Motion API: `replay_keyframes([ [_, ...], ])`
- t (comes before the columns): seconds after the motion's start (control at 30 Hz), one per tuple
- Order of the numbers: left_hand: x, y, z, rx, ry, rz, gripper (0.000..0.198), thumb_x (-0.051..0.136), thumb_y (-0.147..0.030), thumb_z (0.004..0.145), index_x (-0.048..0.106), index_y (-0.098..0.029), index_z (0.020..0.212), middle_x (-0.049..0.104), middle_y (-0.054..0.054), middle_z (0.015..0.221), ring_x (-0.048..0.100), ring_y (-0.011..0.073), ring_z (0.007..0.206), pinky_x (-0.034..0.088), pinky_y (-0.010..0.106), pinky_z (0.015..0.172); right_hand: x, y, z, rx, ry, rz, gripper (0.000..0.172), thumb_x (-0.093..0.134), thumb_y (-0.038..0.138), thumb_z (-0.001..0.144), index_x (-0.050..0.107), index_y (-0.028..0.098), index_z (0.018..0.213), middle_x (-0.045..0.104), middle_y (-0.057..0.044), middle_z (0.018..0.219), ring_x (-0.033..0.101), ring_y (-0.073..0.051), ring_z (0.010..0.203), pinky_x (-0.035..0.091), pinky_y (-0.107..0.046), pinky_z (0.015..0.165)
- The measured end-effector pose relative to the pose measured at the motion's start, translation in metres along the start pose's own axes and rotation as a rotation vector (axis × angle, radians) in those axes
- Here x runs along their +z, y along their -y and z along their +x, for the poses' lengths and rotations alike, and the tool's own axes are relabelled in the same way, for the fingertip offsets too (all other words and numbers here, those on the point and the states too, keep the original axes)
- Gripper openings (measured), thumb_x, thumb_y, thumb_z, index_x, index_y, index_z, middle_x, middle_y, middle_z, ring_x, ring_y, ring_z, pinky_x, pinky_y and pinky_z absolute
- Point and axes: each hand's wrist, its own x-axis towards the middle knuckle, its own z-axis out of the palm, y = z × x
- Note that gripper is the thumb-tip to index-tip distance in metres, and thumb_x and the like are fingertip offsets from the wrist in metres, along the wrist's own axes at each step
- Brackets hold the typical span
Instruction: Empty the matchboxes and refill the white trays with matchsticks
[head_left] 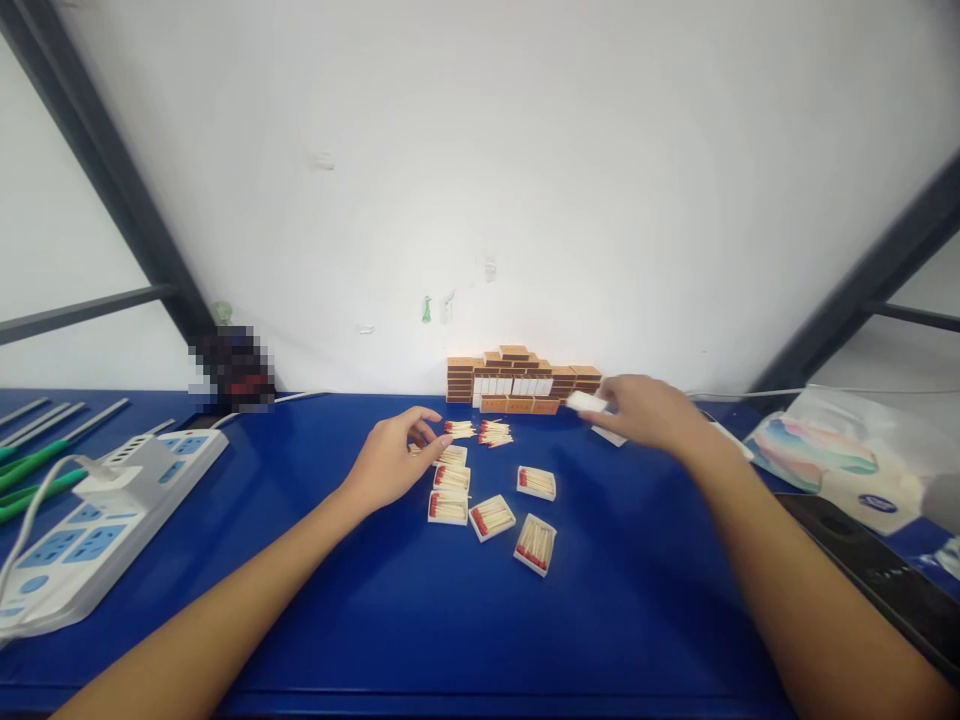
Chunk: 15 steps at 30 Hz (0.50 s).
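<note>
Between the fingers of my right hand (641, 410) is a white matchbox tray (586, 402), held just right of the stacked matchboxes. Another white piece (610, 436) lies on the table below it. My left hand (395, 452) has its fingers apart and curved, close to the filled trays at centre left; nothing shows in its grasp. Near its fingertips, trays of red-tipped matches (452, 478) stand in a column. Two loose piles of matches (495, 432) lie behind them. More filled trays (536, 482) sit to the right and nearer me.
A stepped wall of brown matchboxes (517, 378) stands against the white wall. At left are a power strip (112, 520) and green-handled rods (45, 465). A tissue pack (832, 460) and a black device (862, 560) are on the right of the blue table (360, 620).
</note>
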Motion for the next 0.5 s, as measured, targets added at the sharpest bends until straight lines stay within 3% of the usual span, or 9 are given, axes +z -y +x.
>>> replay_keyframes([
  [0.1, -0.001, -0.001, -0.001, 0.017, 0.002, 0.031, 0.032, 0.073, -0.048, 0.086, 0.072, -0.026, 0.109, 0.075, 0.003, 0.085, 0.065, 0.0216, 0.076, 0.044, 0.032, 0.071, 0.011, -0.052, 0.009, 0.147, 0.096, -0.027, 0.041, 0.068, 0.059, 0.082, 0.071, 0.019, 0.090, 0.076, -0.014, 0.094, 0.069, -0.030, 0.086, 0.044, -0.035, 0.065],
  [0.17, -0.001, -0.003, -0.001, 0.035, -0.006, 0.044, 0.032, 0.075, -0.047, 0.083, 0.073, -0.027, 0.109, 0.075, 0.003, 0.084, 0.064, 0.0227, 0.078, 0.043, 0.033, 0.073, 0.020, -0.069, 0.011, 0.160, 0.179, 0.014, 0.042, 0.069, 0.062, 0.080, 0.071, 0.020, 0.087, 0.076, -0.013, 0.092, 0.070, -0.029, 0.084, 0.046, -0.034, 0.067],
  [0.27, -0.003, -0.002, 0.000, 0.051, -0.013, 0.062, 0.032, 0.075, -0.047, 0.083, 0.073, -0.028, 0.109, 0.075, 0.003, 0.084, 0.064, 0.0250, 0.084, 0.044, 0.034, 0.077, 0.028, -0.071, 0.011, 0.152, 0.229, 0.057, 0.051, 0.067, 0.070, 0.078, 0.072, 0.020, 0.087, 0.077, -0.014, 0.092, 0.071, -0.029, 0.083, 0.048, -0.035, 0.068],
  [0.37, -0.007, 0.002, 0.002, 0.078, -0.040, 0.117, 0.029, 0.073, -0.045, 0.084, 0.074, -0.028, 0.108, 0.074, 0.004, 0.085, 0.064, 0.0266, 0.087, 0.043, 0.035, 0.079, 0.030, -0.062, 0.011, 0.146, 0.168, 0.024, 0.066, 0.065, 0.077, 0.076, 0.073, 0.017, 0.102, 0.076, -0.018, 0.105, 0.071, -0.034, 0.093, 0.050, -0.038, 0.073],
  [0.5, -0.013, 0.007, 0.005, 0.123, -0.062, 0.241, 0.026, 0.070, -0.041, 0.088, 0.074, -0.027, 0.109, 0.073, 0.004, 0.085, 0.062, 0.0265, 0.086, 0.042, 0.035, 0.078, 0.034, -0.053, 0.013, 0.020, 0.127, 0.072, 0.069, 0.076, 0.062, 0.073, 0.067, 0.015, 0.123, 0.072, -0.018, 0.121, 0.068, -0.033, 0.106, 0.051, -0.036, 0.081],
])
